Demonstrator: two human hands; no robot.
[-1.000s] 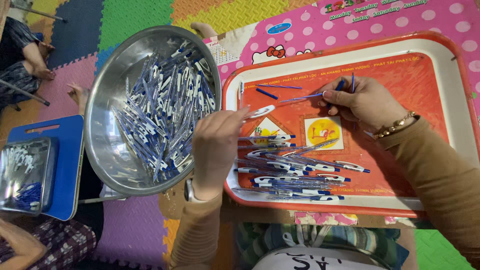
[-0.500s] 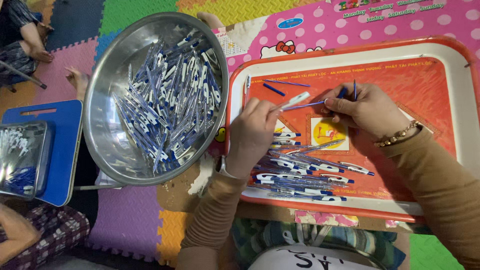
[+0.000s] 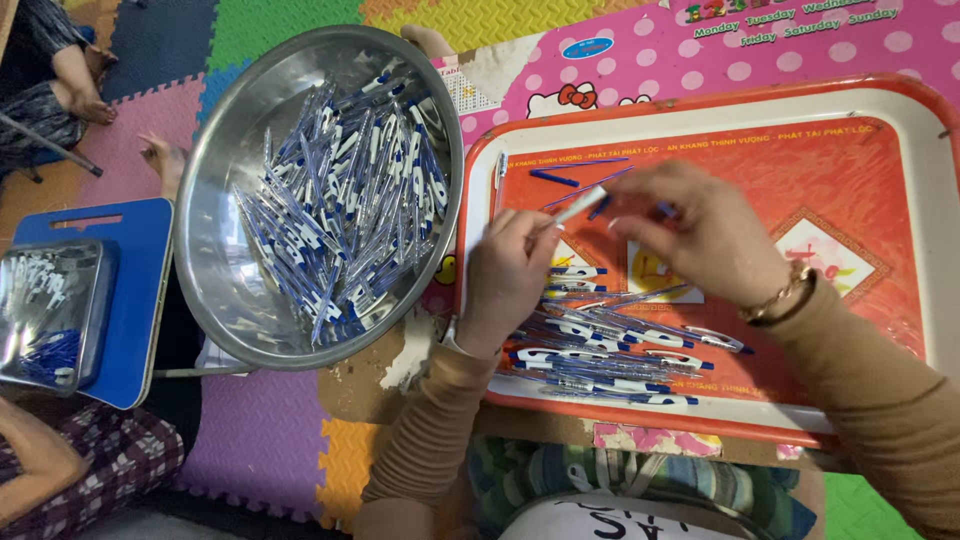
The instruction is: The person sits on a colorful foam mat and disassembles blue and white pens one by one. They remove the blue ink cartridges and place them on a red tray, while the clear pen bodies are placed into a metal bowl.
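Both hands mid-frame: left hand [image 3: 507, 275] and right hand [image 3: 700, 235] fingers pinch one pen [image 3: 580, 206]. Small pen pile [image 3: 610, 350] on red tray [image 3: 900, 110]; big bowl [image 3: 230, 140] at left holds many more.

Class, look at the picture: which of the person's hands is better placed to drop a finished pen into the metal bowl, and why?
Probably the left hand: it is nearer the metal bowl beside the red tray. The right hand is farther over the tray.

A slim white pen barrel [image 3: 580, 206] lies slanted, its right end raised, in the upper middle of the frame, pinched between both hands above a red tray; its right end meets a blue piece [image 3: 600, 208].
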